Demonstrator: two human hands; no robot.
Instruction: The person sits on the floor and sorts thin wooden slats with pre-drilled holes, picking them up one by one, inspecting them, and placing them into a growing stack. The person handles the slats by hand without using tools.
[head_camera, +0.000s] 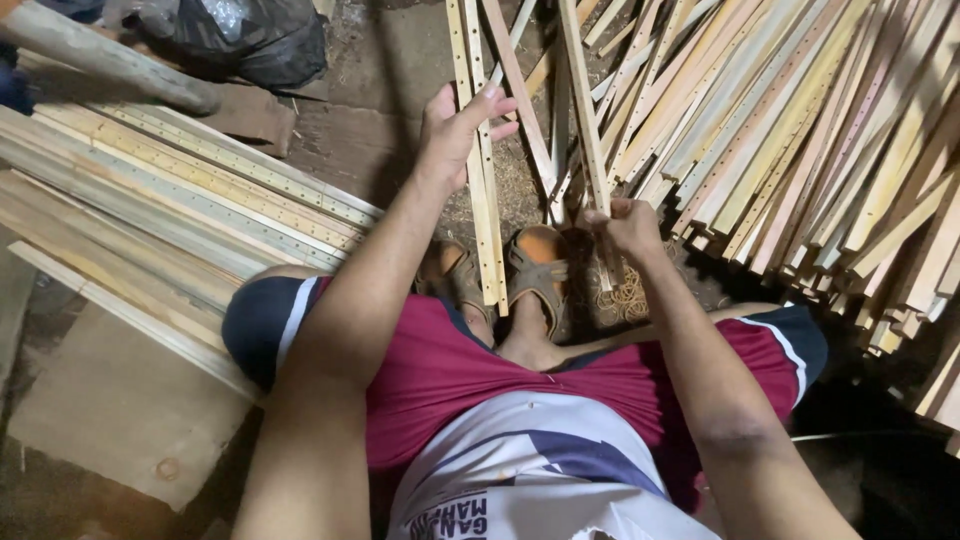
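Left hand (455, 135) gripped a pair of pale, yellowish perforated wooden slats (483, 190), fingers curled round them, thumb spread; the slats ran upright just above the left brown sandal (455, 280). Right hand (625, 225) pinched the lower end of a single slat (585, 110), fingers pressed together, right of that sandal. Heaped slat pile (800, 130) lay farther right, rubber bands (628, 297) below the right hand.
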